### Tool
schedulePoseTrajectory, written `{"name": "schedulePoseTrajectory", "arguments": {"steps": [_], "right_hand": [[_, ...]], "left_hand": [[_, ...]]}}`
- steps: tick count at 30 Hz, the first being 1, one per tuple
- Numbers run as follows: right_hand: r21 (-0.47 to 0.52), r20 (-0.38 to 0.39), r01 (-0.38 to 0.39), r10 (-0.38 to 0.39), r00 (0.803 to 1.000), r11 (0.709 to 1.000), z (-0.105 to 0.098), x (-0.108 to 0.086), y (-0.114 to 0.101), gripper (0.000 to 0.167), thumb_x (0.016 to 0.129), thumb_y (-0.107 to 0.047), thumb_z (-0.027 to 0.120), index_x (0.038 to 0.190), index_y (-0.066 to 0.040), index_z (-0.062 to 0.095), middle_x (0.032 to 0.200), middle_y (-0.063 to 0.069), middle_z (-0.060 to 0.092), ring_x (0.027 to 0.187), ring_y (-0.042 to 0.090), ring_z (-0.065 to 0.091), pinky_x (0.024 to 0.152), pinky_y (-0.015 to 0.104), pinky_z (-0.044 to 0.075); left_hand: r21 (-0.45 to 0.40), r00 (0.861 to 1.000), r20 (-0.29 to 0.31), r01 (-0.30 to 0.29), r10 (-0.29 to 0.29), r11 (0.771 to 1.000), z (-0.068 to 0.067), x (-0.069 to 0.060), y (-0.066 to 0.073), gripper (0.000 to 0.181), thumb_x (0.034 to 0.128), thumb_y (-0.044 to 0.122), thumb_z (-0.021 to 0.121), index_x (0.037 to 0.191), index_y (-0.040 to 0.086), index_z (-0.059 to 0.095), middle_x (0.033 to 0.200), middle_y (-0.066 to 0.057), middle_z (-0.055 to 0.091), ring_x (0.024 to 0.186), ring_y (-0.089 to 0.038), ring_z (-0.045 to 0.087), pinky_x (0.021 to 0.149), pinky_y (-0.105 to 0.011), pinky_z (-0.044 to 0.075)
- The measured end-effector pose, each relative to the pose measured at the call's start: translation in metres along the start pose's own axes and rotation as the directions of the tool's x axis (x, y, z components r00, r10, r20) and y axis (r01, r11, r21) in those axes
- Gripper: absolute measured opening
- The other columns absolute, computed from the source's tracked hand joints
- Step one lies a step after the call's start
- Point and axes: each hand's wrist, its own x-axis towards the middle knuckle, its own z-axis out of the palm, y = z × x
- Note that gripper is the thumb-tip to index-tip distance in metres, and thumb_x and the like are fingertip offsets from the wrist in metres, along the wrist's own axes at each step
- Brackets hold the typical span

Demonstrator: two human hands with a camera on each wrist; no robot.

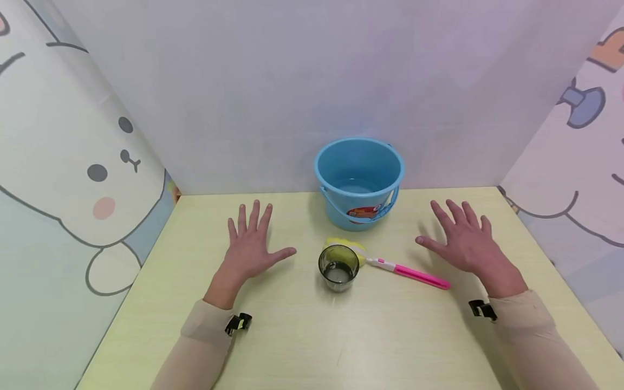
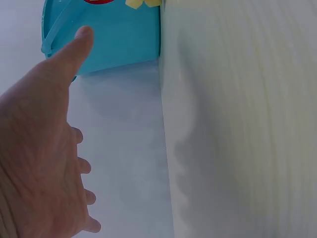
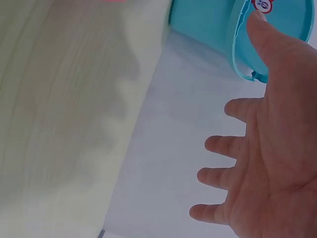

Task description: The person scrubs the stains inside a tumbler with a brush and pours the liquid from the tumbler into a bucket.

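In the head view the left hand (image 1: 249,249) is held over the table's left part, fingers spread, holding nothing. The right hand (image 1: 463,238), also spread and holding nothing, is above the right part, nearest to a pink and white pen-like tool (image 1: 414,273). Between the hands, a dark see-through cup (image 1: 338,273) stands upright, partly in front of a yellow item (image 1: 358,248) that the tool's white end meets. Behind them stands a blue bucket (image 1: 353,208), its handle hanging down at the front. Both wrist views show an open palm, with the bucket (image 2: 119,39) beyond the thumb.
The pale wooden table (image 1: 292,346) ends at a plain whitish wall (image 1: 244,108) close behind the bucket. Side panels with cartoon drawings rise at the left (image 1: 58,135) and right (image 1: 551,179). Each wrist carries a small black device on its inner side.
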Motion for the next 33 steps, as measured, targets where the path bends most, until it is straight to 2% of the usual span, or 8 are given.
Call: {"name": "schedulePoseTrajectory", "arguments": {"steps": [11, 23, 28, 33], "right_hand": [[-0.017, 0.045, 0.076, -0.075, 0.996, 0.997, -0.010, -0.004, -0.017, 0.104, 0.096, -0.077, 0.054, 0.170, -0.012, 0.020, 0.164, 0.033, 0.025, 0.148, 0.060, 0.019, 0.110, 0.082, 0.020], [-0.002, 0.110, 0.134, -0.133, 0.985, 0.991, -0.010, -0.010, -0.035, 0.099, 0.097, -0.072, 0.061, 0.169, -0.013, 0.027, 0.163, 0.029, 0.032, 0.146, 0.059, 0.028, 0.111, 0.079, 0.029], [-0.009, 0.112, 0.167, -0.165, 0.980, 0.986, -0.007, -0.011, -0.039, 0.095, 0.097, -0.066, 0.066, 0.167, -0.011, 0.032, 0.159, 0.028, 0.038, 0.143, 0.057, 0.034, 0.110, 0.078, 0.033], [-0.011, 0.106, 0.212, -0.210, 0.972, 0.977, -0.005, -0.014, -0.044, 0.090, 0.095, -0.058, 0.074, 0.163, -0.010, 0.040, 0.154, 0.026, 0.046, 0.139, 0.054, 0.042, 0.107, 0.075, 0.039]], "left_hand": [[-0.077, 0.997, 0.002, -0.070, 0.071, 0.995, -0.002, 0.000, 0.011, 0.120, 0.0863, 0.085, 0.060, 0.172, 0.021, 0.007, 0.178, -0.011, 0.001, 0.161, -0.042, -0.009, 0.124, -0.071, 0.000], [-0.183, 0.984, 0.037, -0.163, 0.172, 0.970, 0.000, -0.005, 0.028, 0.115, 0.0889, 0.084, 0.059, 0.172, 0.021, 0.010, 0.178, -0.007, 0.004, 0.163, -0.035, -0.004, 0.128, -0.062, 0.007], [-0.226, 0.976, 0.056, -0.194, 0.212, 0.954, 0.001, -0.008, 0.035, 0.115, 0.0874, 0.085, 0.059, 0.172, 0.024, 0.012, 0.178, -0.006, 0.008, 0.163, -0.032, 0.001, 0.127, -0.058, 0.019], [-0.274, 0.964, 0.073, -0.227, 0.256, 0.935, 0.003, -0.011, 0.045, 0.117, 0.0843, 0.083, 0.067, 0.172, 0.026, 0.014, 0.177, -0.006, 0.014, 0.163, -0.030, 0.006, 0.123, -0.059, 0.031]]}}
